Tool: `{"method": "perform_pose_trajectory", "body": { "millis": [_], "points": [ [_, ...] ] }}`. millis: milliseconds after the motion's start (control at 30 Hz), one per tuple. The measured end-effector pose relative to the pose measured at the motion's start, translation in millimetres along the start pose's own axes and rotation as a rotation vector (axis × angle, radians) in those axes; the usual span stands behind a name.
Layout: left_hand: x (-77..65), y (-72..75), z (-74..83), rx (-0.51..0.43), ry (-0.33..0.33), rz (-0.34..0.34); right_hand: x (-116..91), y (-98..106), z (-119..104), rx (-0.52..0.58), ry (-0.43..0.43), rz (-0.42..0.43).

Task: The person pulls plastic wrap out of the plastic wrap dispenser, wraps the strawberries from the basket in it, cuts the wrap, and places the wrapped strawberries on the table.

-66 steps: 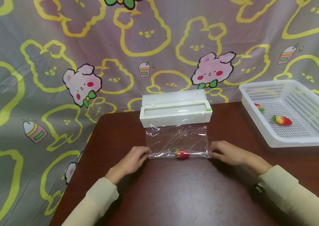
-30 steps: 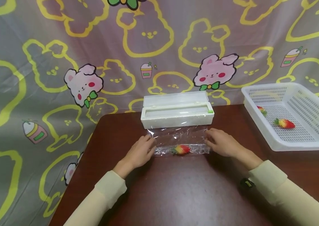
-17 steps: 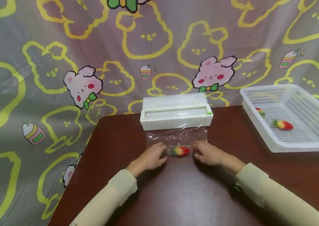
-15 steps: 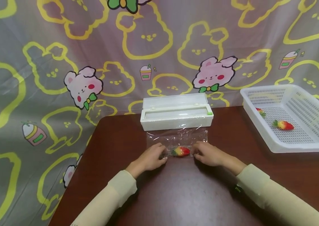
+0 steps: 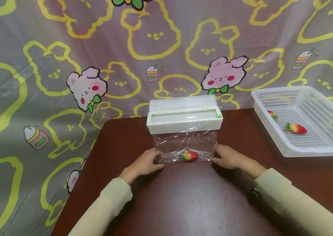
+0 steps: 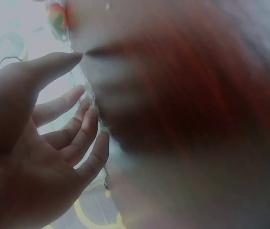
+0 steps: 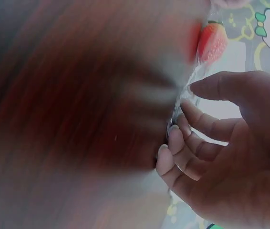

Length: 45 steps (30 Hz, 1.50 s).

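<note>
Strawberry (image 5: pixel 190 155): lies on the dark red-brown table (image 5: pixel 184 196), in from its far edge, leaves toward the left hand (image 5: pixel 145 162) and red tip toward the right hand (image 5: pixel 228 157). Clear cling film (image 5: pixel 170 142) gathers around it; how fully it is covered, I cannot tell.
Left-hand grip: wide; thumb well apart from loosely bent fingers, fingertips at the film's left end.
Right-hand grip: narrower, thumb and relaxed fingers apart at the film's right end.
Cling film: a crinkled, shiny sheet running back from the strawberry to the dispenser.
Dispenser (image 5: pixel 185 127): long white box along the table's far edge, lid raised, green piece at its right end.
Basket (image 5: pixel 290 150): white, slotted plastic, toward the table's far right corner; it contains a whole strawberry (image 5: pixel 297 128) and another one partly hidden by the basket's side.
Backdrop (image 5: pixel 154 34): grey cloth with yellow-outlined cartoon animals, behind the table.
</note>
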<state>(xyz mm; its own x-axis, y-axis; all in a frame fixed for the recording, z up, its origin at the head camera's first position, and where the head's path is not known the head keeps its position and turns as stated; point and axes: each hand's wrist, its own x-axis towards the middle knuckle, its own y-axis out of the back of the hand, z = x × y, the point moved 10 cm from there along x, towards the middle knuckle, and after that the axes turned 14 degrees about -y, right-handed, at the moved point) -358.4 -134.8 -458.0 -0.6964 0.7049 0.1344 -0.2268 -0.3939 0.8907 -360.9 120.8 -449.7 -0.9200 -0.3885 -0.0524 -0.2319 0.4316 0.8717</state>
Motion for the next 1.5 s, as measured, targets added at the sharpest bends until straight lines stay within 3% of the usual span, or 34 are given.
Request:
{"method": "perform_pose_trajectory", "body": {
  "millis": [133, 233, 367, 500, 667, 967, 1300, 1400, 1500],
  "points": [
    [-6.0, 4.9, -3.7, 0.04, 0.038, -0.04, -4.6, 6.4, 2.5, 0.003, -0.004, -0.035],
    [-3.8, 8.5, 3.1, 0.078, 0.045, -0.068, -6.3, 11.0, -0.6, -0.007, 0.011, -0.043],
    [13.2, 8.9, 26.4, 0.104, -0.015, -0.075, -2.7, 10.9, -18.1, -0.008, 0.079, -0.03],
    [36.6, -0.5, 47.8, 0.088, -0.093, -0.087, 4.5, -2.8, -38.4, -0.036, 0.13, -0.042],
    [49.1, -17.9, 47.0, 0.104, -0.092, -0.121, 9.0, -19.7, -42.0, -0.085, 0.116, -0.049],
    [31.3, -8.9, 20.7, 0.094, -0.003, -0.075, 5.8, -7.8, -18.5, -0.045, 0.035, -0.002],
    [-2.5, 4.3, -7.7, 0.101, 0.102, -0.073, -7.3, 4.8, 4.6, -0.044, -0.014, 0.005],
    [-10.6, 8.2, -10.9, 0.133, 0.133, -0.078, -11.2, 8.8, 9.4, -0.076, -0.047, 0.01],
    [-13.8, 12.0, -4.7, 0.184, 0.118, -0.07, -15.1, 13.4, 8.7, -0.11, -0.048, 0.04]
  ]
}}
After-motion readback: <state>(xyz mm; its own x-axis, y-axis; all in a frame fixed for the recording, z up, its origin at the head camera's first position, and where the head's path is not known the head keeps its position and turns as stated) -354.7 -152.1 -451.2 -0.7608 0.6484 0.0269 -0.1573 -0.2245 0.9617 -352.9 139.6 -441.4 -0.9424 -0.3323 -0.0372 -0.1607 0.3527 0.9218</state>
